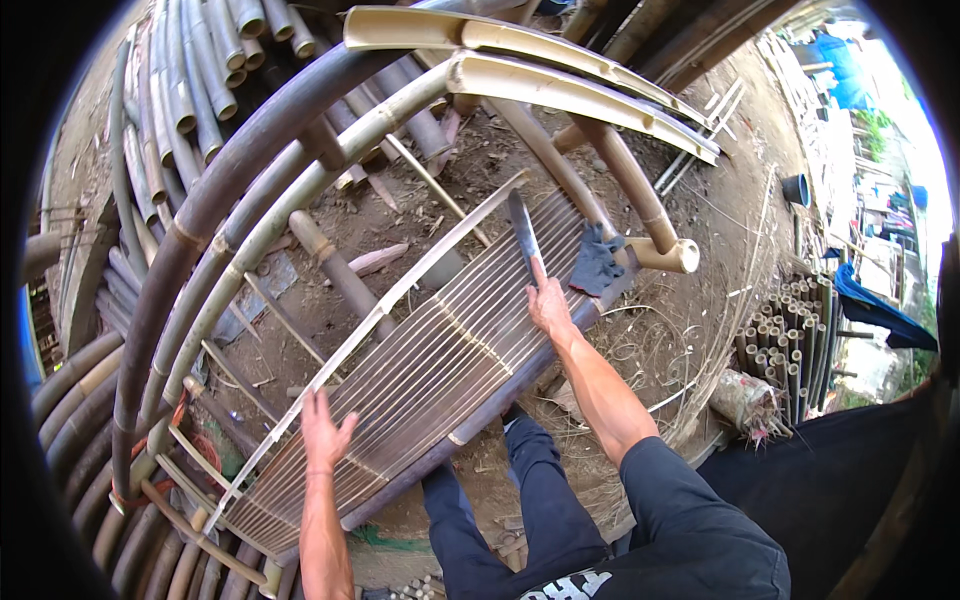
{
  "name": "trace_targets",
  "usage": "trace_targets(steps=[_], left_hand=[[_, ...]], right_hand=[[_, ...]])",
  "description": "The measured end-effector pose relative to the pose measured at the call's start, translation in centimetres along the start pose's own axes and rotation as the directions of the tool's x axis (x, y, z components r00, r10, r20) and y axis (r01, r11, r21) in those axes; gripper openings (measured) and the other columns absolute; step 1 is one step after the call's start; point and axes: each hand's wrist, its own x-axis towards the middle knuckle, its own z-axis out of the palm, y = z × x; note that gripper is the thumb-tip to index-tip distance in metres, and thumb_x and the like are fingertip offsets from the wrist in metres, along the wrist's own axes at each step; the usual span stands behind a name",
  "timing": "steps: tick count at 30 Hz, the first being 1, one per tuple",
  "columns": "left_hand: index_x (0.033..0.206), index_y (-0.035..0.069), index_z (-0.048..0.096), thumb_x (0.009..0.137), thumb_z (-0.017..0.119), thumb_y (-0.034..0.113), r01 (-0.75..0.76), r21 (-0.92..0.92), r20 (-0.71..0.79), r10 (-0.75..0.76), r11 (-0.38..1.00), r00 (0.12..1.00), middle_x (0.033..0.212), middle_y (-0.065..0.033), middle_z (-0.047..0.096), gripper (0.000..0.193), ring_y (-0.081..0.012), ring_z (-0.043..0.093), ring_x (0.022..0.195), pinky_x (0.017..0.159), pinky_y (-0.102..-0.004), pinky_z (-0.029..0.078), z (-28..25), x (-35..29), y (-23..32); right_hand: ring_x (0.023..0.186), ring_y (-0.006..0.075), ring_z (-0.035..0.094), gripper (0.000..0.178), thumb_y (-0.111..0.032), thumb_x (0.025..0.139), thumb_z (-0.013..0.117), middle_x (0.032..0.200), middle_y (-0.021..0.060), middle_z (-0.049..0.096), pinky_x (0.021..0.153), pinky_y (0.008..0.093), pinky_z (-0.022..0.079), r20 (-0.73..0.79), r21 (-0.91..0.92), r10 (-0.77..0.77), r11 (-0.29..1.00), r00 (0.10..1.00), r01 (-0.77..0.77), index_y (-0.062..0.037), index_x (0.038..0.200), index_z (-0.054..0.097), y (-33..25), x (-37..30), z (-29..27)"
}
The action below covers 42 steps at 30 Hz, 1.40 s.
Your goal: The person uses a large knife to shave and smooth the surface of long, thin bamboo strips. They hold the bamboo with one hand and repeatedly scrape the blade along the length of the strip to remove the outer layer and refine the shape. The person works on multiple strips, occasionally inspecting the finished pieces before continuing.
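Long strip: the pale, narrow, split-bamboo strip (387,303) runs diagonally from the upper centre of the frame to the lower left, along the far edge of the brown slatted bamboo panel (430,378).
Left hand: the bare left hand (325,432) is at the strip in the lower left, fingers loosely spread and thumb apart; whether the fingertips pinch the strip or only rest on it, I cannot tell.
Right hand: the bare right hand (548,306), near the centre, has its fingers closed around the handle of a long knife with a grey metal blade (524,228).
Blade: it points toward the top of the frame, near the strip's upper end; it seems best kept at a shallow angle and worked away from the left hand.
Support: the strip would likely flex, so firm, even pressure close to the worked part should help.
Slats: the thin slats lie close together, so a heavy stroke could nick them; light, controlled passes look wiser.
Cloth: a dark grey-blue, crumpled, glove-like cloth (597,262) lies right of the blade; it could snag and is better kept clear.
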Motion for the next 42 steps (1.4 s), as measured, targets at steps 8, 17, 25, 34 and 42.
trace_targets(steps=[8, 17, 25, 34, 42], left_hand=[[0.146, -0.002, 0.03, 0.078, 0.069, 0.05, 0.108, 0.03, 0.13, -0.111, 0.994, 0.985, 0.151, -0.0248, 0.029, 0.094, -0.0386, 0.029, 0.14, 0.115, -0.0452, 0.025, 3.3, 2.5, 4.9], [0.12, 0.004, 0.057, 0.08, 0.068, 0.021, -0.142, 0.339, 0.116, 0.108, 0.93, 0.987, 0.123, -0.0159, 0.059, 0.045, -0.03, 0.058, 0.113, 0.096, -0.0471, 0.046, 1.5, 8.6, 12.2], [0.105, 0.01, 0.064, 0.083, 0.066, 0.016, -0.532, -0.017, -0.292, 0.505, 0.847, 0.813, 0.105, -0.0077, 0.06, 0.023, -0.0296, 0.059, 0.095, 0.079, -0.0393, 0.054, 8.5, 18.4, 27.9], [0.075, 0.006, 0.067, 0.082, 0.059, 0.016, -0.245, 0.028, 0.039, 0.243, 0.969, 0.969, 0.079, -0.0136, 0.067, 0.015, -0.0357, 0.064, 0.068, 0.063, -0.0453, 0.053, 9.4, 17.7, 25.8], [0.073, 0.01, 0.071, 0.082, 0.071, 0.029, 0.041, -0.281, 0.496, 0.108, 0.959, 0.862, 0.074, -0.0093, 0.069, 0.02, -0.0268, 0.065, 0.072, 0.077, -0.0411, 0.052, 7.1, -2.5, 12.1]], right_hand=[[0.078, 0.0341, 0.058, 0.059, -0.02, 0.096, 0.053, 0.09, 0.0182, 0.051, 0.071, 0.047, 0.05, -0.151, -0.044, -0.025, 0.999, 0.988, 0.019, -0.0216, 0.15, 0.03, 0.3, -2.2, -1.4], [0.088, 0.0429, 0.063, 0.054, -0.02, 0.095, 0.049, 0.098, 0.0249, 0.057, 0.076, 0.0524, 0.053, 0.108, -0.434, -0.051, 0.896, 0.993, 0.093, -0.0245, 0.147, 0.036, 1.8, 0.0, -8.9], [0.094, 0.0421, 0.062, 0.057, -0.019, 0.094, 0.051, 0.1, 0.0239, 0.055, 0.08, 0.0515, 0.052, 0.15, -0.31, -0.023, 0.948, 0.988, 0.069, -0.0243, 0.149, 0.035, 2.8, 0.2, -8.9], [0.087, 0.0402, 0.063, 0.058, -0.018, 0.094, 0.053, 0.099, 0.0225, 0.057, 0.079, 0.0495, 0.052, 0.156, -0.246, -0.088, 0.961, 0.984, 0.125, -0.024, 0.149, 0.035, 4.8, 0.8, -8.7], [0.09, 0.0393, 0.061, 0.058, -0.013, 0.094, 0.055, 0.097, 0.0234, 0.059, 0.082, 0.0477, 0.047, 0.149, -0.183, -0.149, 0.967, 0.978, 0.175, -0.0193, 0.148, 0.036, 5.2, 1.2, -9.2]])
